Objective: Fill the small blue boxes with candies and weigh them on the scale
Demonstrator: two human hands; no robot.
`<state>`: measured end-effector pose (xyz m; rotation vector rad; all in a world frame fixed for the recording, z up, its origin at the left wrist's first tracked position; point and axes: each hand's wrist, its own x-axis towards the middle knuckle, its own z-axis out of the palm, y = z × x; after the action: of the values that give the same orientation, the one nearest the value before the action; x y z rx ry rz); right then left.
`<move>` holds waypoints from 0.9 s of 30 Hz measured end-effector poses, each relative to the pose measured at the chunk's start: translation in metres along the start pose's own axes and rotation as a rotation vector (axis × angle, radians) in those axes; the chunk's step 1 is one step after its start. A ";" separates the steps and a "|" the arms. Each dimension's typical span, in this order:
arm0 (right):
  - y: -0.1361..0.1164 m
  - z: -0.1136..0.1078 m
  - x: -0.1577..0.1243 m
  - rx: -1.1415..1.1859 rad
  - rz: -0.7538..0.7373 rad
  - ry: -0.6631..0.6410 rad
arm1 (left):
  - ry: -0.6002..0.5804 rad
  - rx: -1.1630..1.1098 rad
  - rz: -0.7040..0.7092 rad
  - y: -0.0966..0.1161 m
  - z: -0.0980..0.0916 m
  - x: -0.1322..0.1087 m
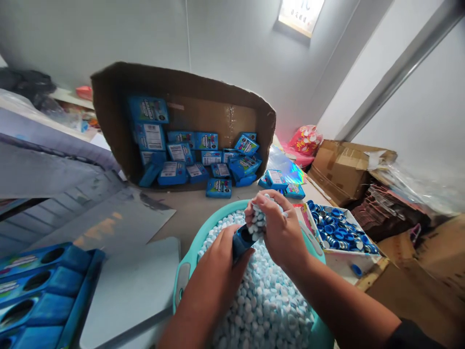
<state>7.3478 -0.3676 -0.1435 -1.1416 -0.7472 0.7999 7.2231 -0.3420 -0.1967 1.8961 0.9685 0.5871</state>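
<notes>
My left hand [218,266] grips a small blue plastic container [241,241] with its round opening turned up toward my right hand. My right hand [278,228] is cupped around a handful of white and pale blue candy tablets [258,220], held right at the container's mouth. Both hands hover over a teal basin [181,281] heaped with the same tablets [261,300].
A tipped cardboard box [181,85] behind holds several blue packs [218,188]. To the right stands a white box of blue caps [339,230], with brown cartons [343,167] beyond. Empty blue containers [39,286] lie at lower left beside a grey sheet [134,291].
</notes>
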 end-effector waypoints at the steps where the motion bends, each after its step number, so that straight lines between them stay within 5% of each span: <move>1: -0.001 0.000 0.000 0.020 0.017 -0.008 | -0.010 -0.009 0.003 0.000 0.000 0.000; 19: -0.011 0.007 0.000 0.056 0.086 -0.081 | -0.058 0.036 0.057 -0.005 -0.001 -0.001; 27: -0.012 0.008 -0.001 0.100 0.080 -0.108 | 0.070 0.015 0.222 -0.007 0.002 -0.004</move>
<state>7.3419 -0.3670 -0.1302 -1.0504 -0.7457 0.9620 7.2193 -0.3445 -0.2032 2.0224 0.8132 0.7830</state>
